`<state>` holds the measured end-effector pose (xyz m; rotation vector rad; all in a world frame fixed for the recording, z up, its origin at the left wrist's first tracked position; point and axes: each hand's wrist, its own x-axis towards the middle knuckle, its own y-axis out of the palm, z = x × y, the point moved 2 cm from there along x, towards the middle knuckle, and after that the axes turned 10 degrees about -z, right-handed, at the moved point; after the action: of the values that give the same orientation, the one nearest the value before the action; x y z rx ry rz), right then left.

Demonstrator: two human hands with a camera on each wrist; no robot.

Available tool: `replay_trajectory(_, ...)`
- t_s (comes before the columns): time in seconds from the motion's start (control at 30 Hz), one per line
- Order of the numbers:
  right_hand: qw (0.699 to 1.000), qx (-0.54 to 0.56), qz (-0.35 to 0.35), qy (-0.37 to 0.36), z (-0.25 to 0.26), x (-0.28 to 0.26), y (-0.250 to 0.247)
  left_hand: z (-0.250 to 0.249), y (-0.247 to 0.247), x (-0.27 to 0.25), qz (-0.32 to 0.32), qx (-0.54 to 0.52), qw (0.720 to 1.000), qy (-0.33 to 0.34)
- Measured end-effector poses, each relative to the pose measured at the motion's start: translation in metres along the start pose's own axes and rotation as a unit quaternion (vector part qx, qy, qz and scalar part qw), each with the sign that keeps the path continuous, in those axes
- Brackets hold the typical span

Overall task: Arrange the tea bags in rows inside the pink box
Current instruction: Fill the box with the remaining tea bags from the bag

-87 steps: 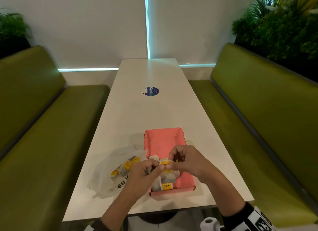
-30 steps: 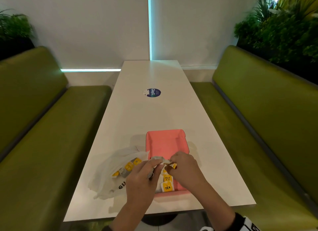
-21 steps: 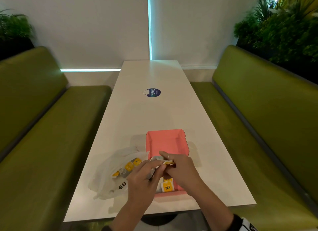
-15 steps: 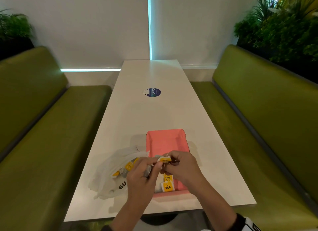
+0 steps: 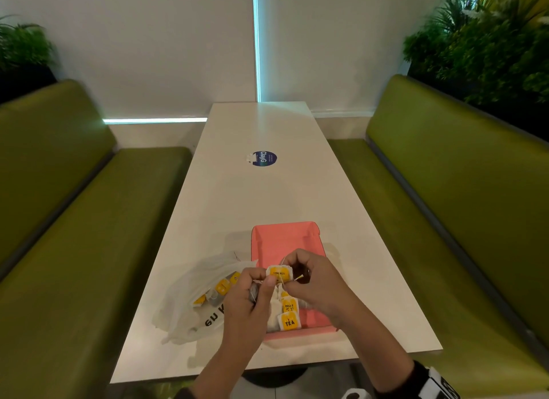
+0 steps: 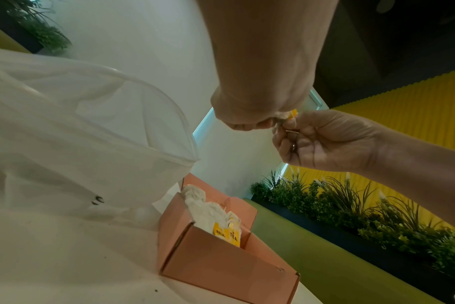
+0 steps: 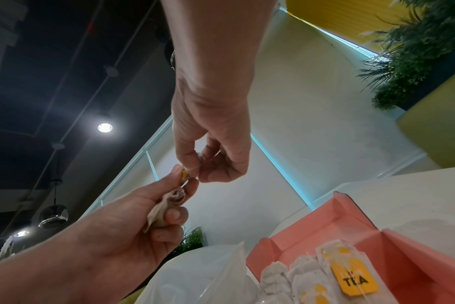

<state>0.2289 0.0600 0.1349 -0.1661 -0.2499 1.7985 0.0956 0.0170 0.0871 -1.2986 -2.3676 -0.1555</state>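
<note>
A white paper tea bag with a yellow tag [image 5: 279, 274] is pinched between the left hand [image 5: 252, 303] and the right hand [image 5: 312, 280], whose fingertips are closed on its string, directly above the open pink cardboard box [image 5: 285, 238] at the tabletop's near edge. Placed tea bags [image 5: 286, 312] are lined along the box's left wall, directly below both hands.

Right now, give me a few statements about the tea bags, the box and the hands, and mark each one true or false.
1. Both hands are up above the pink box, working on one tea bag. True.
2. The pink box holds no tea bags yet. False: several already lie at its near end.
3. A plastic bag with more tea bags lies left of the box. True.
4. The right hand rests flat on the table. False: it pinches the tea bag's string, and the left hand holds the bag.
</note>
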Motion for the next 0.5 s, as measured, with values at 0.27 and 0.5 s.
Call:
replay_trajectory(0.27,0.997,-0.058,-0.030,-0.046,-0.005,0.003,-0.006,-0.004,-0.002,0.001,0.011,-0.098,0.990,-0.103)
replay_trajectory(0.5,0.995,-0.094,0.029,0.011,-0.001,0.005,-0.020,-0.006,-0.001,0.003,0.020,-0.072,0.994,-0.078)
